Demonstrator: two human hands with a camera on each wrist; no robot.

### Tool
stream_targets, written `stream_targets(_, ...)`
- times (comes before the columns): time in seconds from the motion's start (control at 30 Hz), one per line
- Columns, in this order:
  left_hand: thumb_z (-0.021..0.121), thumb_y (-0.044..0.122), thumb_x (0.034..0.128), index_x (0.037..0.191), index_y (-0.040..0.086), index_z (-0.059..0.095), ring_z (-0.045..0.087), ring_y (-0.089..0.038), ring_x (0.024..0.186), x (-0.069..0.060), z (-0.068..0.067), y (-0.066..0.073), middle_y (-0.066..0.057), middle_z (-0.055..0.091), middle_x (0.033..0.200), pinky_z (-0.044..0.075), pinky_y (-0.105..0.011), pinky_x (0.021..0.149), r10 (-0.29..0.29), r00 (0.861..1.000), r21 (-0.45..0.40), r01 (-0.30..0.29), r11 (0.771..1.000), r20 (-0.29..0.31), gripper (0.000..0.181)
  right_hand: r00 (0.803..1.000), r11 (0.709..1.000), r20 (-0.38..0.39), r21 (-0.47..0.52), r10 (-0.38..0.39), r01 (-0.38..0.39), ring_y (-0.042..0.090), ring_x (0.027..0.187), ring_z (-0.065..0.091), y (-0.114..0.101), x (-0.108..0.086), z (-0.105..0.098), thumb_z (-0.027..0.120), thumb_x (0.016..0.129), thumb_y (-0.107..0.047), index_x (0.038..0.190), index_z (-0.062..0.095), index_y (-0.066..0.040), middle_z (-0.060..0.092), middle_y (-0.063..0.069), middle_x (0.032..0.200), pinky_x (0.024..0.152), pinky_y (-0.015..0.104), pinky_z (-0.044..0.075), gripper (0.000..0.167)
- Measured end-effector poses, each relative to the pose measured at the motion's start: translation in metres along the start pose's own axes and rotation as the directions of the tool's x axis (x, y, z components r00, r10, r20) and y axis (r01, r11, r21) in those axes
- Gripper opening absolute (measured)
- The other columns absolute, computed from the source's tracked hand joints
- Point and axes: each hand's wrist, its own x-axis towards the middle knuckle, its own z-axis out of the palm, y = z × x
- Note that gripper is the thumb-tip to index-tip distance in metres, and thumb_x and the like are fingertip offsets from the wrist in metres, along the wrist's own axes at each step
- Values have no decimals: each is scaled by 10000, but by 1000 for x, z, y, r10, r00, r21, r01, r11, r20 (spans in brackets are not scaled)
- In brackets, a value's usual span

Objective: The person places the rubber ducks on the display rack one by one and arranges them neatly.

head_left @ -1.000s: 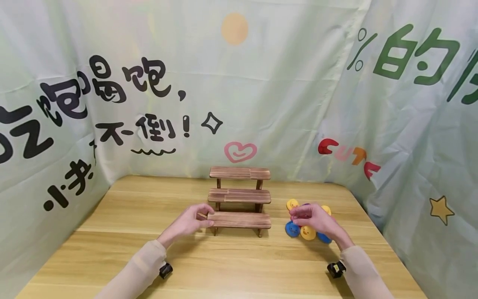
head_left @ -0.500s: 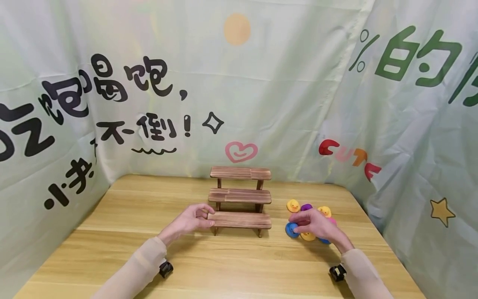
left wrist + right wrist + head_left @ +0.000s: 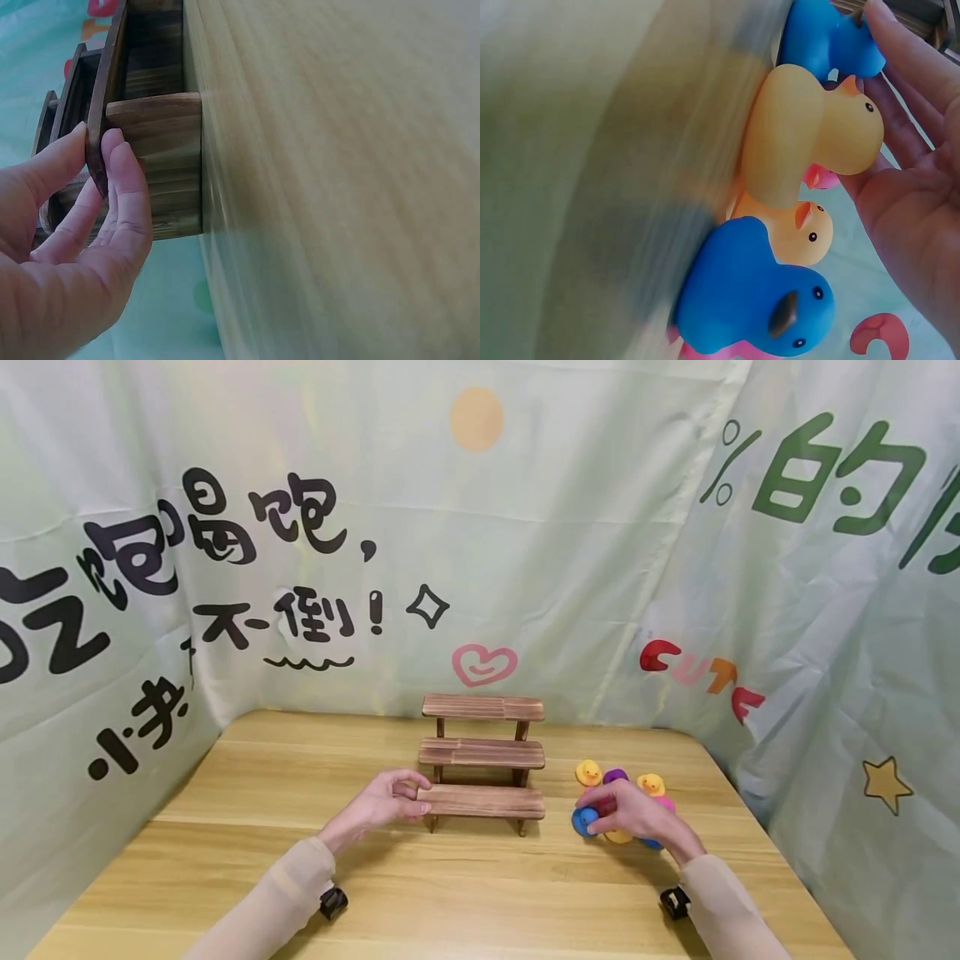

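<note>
Beige sleeves [image 3: 262, 902] reach over the wooden table [image 3: 450, 902], a black device [image 3: 333, 903] below each wrist. The right hand [image 3: 633, 810] has thumb and fingers curled round the head of a blue duck [image 3: 581, 825], at the near left corner of a cluster on the table. Other ducks [image 3: 780, 135], mostly yellow, crowd beside it. The left hand [image 3: 382, 799] pinches the lowest step's left end on a stand [image 3: 483, 802]. Behind hangs printed cloth [image 3: 570, 568].
</note>
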Motion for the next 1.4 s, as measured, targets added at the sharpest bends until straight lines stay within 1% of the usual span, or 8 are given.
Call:
stream_targets(0.3, 765, 35, 805, 1181, -16, 594, 657, -216, 795, -1, 1, 1, -150, 580, 1006, 617, -405, 799, 7, 1000, 5, -7, 1000, -13, 417, 1000, 1000, 6, -2, 26, -25, 126, 847, 643, -4, 3, 1, 793, 812, -127, 1025, 730, -58, 711, 54, 982, 751, 191, 578, 233)
stream_targets(0.53, 764, 25, 802, 1184, -4, 599, 657, -223, 800, -1, 3, 3, -161, 580, 1027, 620, -399, 787, -12, 1000, 12, 12, 1000, -25, 418, 998, 1000, -54, 24, 16, -15, 115, 780, 637, -10, 3, 0, 789, 827, -182, 1055, 737, -67, 728, 71, 981, 685, 206, 575, 261)
stream_targets(0.8, 763, 2, 800, 1170, -19, 604, 665, -217, 775, 0, 3, 3, -156, 583, 985, 624, -396, 777, -20, 999, -9, 20, 1000, -30, 403, 994, 986, -93, 163, 54, -38, 212, 900, 701, -29, 5, -6, 750, 871, -218, 1145, 708, -51, 680, 201, 1156, 731, 282, 614, 324)
stream_targets(0.9, 760, -5, 801, 1167, -20, 604, 668, -218, 769, 0, 3, 3, -155, 570, 987, 626, -395, 776, -24, 999, -18, 23, 1000, -32, 398, 994, 987, -102, 158, 30, -14, 219, 929, 697, -35, 9, -8, 730, 888, -213, 1151, 707, -70, 654, 200, 1212, 742, 298, 614, 300)
stream_targets(1.03, 756, -6, 806, 1168, -20, 603, 680, -224, 760, -1, 4, 1, -160, 557, 991, 630, -392, 761, -28, 999, -19, 27, 999, -37, 393, 993, 993, -120, 112, -9, 23, 203, 1047, 654, -40, 13, -8, 718, 897, -233, 1128, 725, -137, 670, 124, 1220, 842, 298, 589, 250)
stream_targets(1.17, 747, -4, 814, 1188, -24, 588, 695, -239, 759, -1, 4, 0, -168, 560, 1005, 631, -393, 756, -39, 999, -26, 38, 999, -20, 407, 991, 995, -135, 97, -23, 36, 229, 1121, 611, -44, 16, -8, 719, 896, -251, 1096, 739, -178, 682, 67, 1191, 953, 434, 552, 213)
stream_targets(1.27, 740, -6, 818, 1199, -24, 581, 697, -249, 754, 0, 5, 1, -179, 560, 1018, 631, -399, 754, -43, 999, -38, 42, 998, -14, 413, 988, 993, -154, 109, -29, 46, 263, 1134, 588, -49, 18, -9, 721, 896, -249, 1071, 747, -178, 671, 64, 1192, 975, 523, 525, 191)
stream_targets(1.4, 738, -14, 814, 1200, -22, 581, 697, -257, 752, 1, 5, 2, -189, 561, 1031, 632, -401, 749, -54, 998, -42, 53, 998, -19, 417, 982, 990, -187, 135, -11, 36, 267, 1148, 570, -55, 20, -9, 729, 892, -248, 1062, 749, -170, 654, 83, 1218, 975, 499, 529, 189)
